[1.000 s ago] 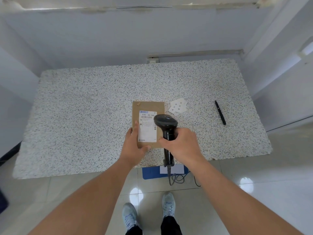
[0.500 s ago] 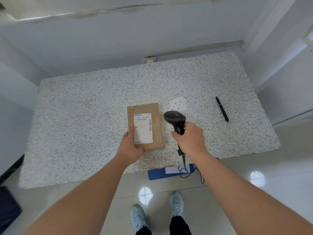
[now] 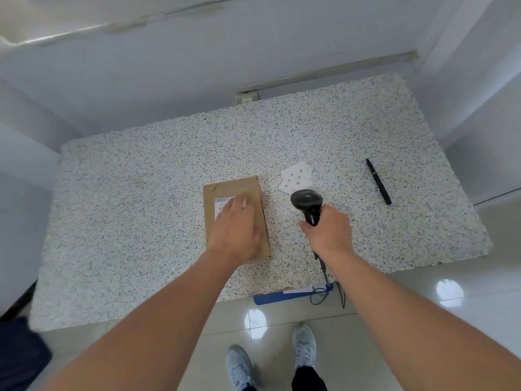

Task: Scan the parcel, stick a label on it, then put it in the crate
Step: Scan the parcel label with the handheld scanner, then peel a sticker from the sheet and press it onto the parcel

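Observation:
A flat brown cardboard parcel [image 3: 231, 186] lies on the speckled table [image 3: 135, 221], near the front middle. Its white shipping label [image 3: 221, 203] is mostly covered by my left hand [image 3: 236, 230], which rests flat on top of the parcel with the fingers stretched out. To the right of the parcel, my right hand [image 3: 328, 234] grips the handle of a black barcode scanner [image 3: 306, 201]; the scanner's head is low over the table and its cable hangs off the front edge. A white sheet of small labels [image 3: 296, 178] lies just beyond the scanner.
A black pen [image 3: 379, 181] lies on the right part of the table. A blue object with white paper on it [image 3: 277, 298] sits on the floor under the table's front edge. A dark blue thing [image 3: 17, 356] shows at the lower left. Walls stand close behind and to the right.
My left hand let go of the parcel's near edge and now lies flat on top of it. The scanner moved right, away from above the label, and lower.

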{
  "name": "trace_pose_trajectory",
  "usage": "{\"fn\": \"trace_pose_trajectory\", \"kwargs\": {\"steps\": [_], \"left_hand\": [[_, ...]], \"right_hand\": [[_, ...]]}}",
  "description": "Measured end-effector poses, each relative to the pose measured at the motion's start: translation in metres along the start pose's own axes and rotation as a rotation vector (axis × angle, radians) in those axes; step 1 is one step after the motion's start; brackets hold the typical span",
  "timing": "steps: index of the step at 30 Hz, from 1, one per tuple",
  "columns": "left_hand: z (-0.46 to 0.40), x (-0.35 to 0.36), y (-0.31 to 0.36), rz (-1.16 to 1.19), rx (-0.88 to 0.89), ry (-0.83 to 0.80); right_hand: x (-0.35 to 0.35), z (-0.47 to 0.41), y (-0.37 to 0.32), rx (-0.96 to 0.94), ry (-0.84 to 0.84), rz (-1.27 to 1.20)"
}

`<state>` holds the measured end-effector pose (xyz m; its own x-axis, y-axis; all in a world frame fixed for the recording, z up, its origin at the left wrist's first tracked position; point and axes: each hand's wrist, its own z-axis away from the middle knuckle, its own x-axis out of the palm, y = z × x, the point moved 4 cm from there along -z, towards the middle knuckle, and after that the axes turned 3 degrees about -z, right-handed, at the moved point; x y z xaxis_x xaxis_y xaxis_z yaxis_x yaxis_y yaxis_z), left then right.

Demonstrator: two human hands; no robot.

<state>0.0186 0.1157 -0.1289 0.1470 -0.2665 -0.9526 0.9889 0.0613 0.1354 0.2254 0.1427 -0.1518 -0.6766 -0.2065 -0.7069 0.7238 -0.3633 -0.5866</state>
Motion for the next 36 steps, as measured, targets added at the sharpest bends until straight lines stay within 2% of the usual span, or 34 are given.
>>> {"fn": "trace_pose_trajectory", "kwargs": {"steps": [10,16,20,22,25,30,33,36], "left_hand": [[-0.033,0.0,0.046,-0.02,0.18,0.038],[-0.05,0.006,0.053,-0.069,0.184,-0.016],[-0.059,0.006,0.048,-0.075,0.177,-0.033],[-0.065,0.006,0.045,-0.078,0.171,-0.048],[-0.08,0.004,0.042,-0.083,0.181,-0.055],[-0.116,-0.009,0.029,-0.066,0.162,-0.021],[-0.138,-0.02,0.02,0.013,0.104,-0.025],[-0.156,-0.021,0.015,-0.02,0.104,-0.112]], "right_hand": [[0.01,-0.027,0.029,0.029,-0.021,0.047],[0.013,-0.035,0.04,0.002,-0.061,0.022],[0.004,-0.038,0.036,0.061,-0.08,0.023],[-0.005,-0.042,0.023,0.012,0.02,0.087],[-0.016,-0.056,-0.005,-0.192,0.113,0.153],[-0.005,-0.095,-0.041,-0.339,-0.019,0.171],[0.014,-0.12,-0.055,-0.315,-0.143,0.187],[0.033,-0.144,-0.062,-0.219,-0.254,0.198]]}}
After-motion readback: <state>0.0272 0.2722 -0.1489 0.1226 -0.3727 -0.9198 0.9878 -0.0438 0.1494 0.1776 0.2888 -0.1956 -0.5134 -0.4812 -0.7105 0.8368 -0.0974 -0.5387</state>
